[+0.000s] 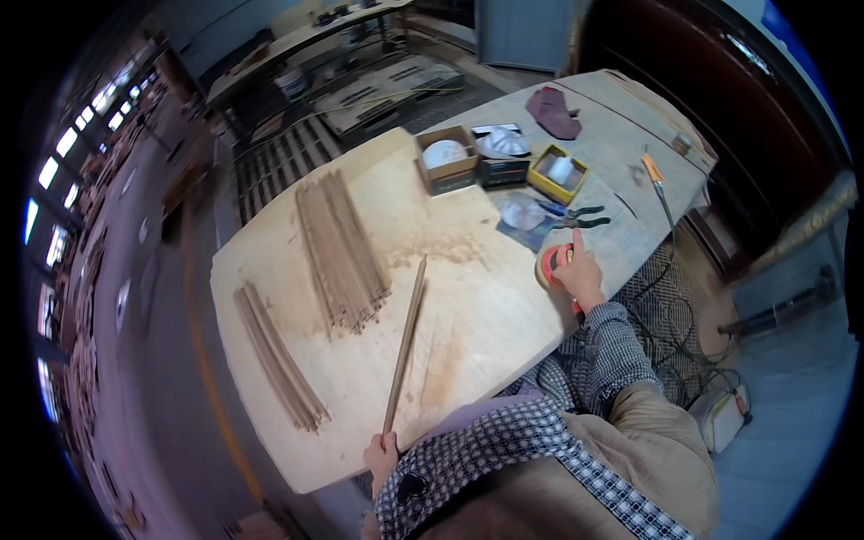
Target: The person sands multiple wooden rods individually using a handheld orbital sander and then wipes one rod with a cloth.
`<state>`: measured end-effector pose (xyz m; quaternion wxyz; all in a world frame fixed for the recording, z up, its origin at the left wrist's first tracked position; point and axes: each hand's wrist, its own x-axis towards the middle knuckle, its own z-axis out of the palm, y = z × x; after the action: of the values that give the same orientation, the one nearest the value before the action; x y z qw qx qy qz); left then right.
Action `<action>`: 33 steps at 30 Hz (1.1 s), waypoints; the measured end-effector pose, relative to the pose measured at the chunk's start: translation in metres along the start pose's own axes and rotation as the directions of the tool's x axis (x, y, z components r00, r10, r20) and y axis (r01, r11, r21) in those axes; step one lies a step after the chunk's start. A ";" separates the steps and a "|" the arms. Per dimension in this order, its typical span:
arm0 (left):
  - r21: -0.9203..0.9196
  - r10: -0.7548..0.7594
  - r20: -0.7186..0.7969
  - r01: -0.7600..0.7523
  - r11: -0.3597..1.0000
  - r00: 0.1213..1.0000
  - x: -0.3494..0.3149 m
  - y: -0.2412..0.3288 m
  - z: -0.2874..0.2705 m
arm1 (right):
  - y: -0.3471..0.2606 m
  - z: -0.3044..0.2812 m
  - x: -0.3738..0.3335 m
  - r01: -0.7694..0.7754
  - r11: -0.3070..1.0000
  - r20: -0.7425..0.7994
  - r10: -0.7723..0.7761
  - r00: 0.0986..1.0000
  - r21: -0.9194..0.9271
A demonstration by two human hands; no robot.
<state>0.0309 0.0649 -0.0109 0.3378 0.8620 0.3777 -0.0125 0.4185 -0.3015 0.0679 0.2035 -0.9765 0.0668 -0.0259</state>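
My left hand [382,459] is closed around the near end of a thin brown wooden strip [409,337], which slants away over the pale board on the table [486,315]. At the table's right edge, my right hand [580,273] grips a red, round-bodied sander [546,265]; its forefinger stretches forward, and the palm hides part of the tool. Just beyond it lie dark-handled pliers [583,217]. A broad bundle of wooden strips [340,252] rests left of the held one, and a smaller group of strips [279,355] lies further left. Sawdust [441,250] is spread across the board.
An open cardboard box [447,160], a black box with a white bundle [503,157] and a yellow box [559,173] stand at the back. An orange-handled tool [654,171] and maroon cloth [553,112] lie to the right. Cables [677,346] hang beside the table; pallets [286,160] lie behind.
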 end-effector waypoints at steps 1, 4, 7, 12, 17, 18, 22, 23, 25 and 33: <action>0.010 -0.010 0.014 0.010 1.000 1.000 0.002 0.015 0.004 | 0.013 -0.005 0.009 -0.026 1.000 -0.019 0.026 0.999 0.003; -0.173 -0.073 0.061 0.082 0.982 0.996 0.002 0.069 0.016 | 0.039 -0.004 0.036 -0.042 0.997 -0.025 0.044 0.999 0.065; -0.188 -0.084 0.028 0.088 0.978 0.996 0.014 0.069 0.052 | 0.055 -0.009 0.059 -0.059 0.993 0.023 0.057 0.998 0.104; -0.254 -0.209 0.058 0.217 0.943 0.976 0.010 0.136 0.072 | 0.066 -0.025 0.078 0.127 0.967 0.129 -0.158 0.979 0.220; -0.261 -0.285 0.061 0.291 0.920 0.957 -0.009 0.172 0.068 | 0.139 -0.033 0.150 0.156 0.899 -0.060 -0.144 0.988 0.409; -0.223 -0.254 0.022 0.252 0.942 0.967 -0.014 0.183 0.066 | 0.170 -0.026 0.180 0.209 0.905 -0.228 -0.129 0.965 0.370; -0.112 -0.317 -0.052 0.310 0.944 0.947 -0.029 0.165 0.070 | 0.270 -0.035 0.294 0.184 0.983 -0.324 -0.181 0.929 -0.021; -0.069 -0.340 -0.056 0.336 0.939 0.939 -0.032 0.173 0.067 | 0.304 -0.029 0.322 0.125 0.992 -0.250 -0.119 0.961 0.007; -0.047 -0.315 -0.150 0.312 0.949 0.937 -0.032 0.177 0.065 | 0.391 0.003 0.368 0.200 0.873 -0.300 -0.355 0.885 -0.444; 0.023 -0.447 -0.187 0.458 0.888 0.875 -0.050 0.214 0.052 | 0.346 -0.008 0.413 -0.059 0.919 -0.167 -0.008 0.986 -0.390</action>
<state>0.1488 -0.1025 0.0856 0.2618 0.7582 0.5965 -0.0273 0.7849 -0.6769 -0.0533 -0.0030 -0.9909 0.1002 -0.0902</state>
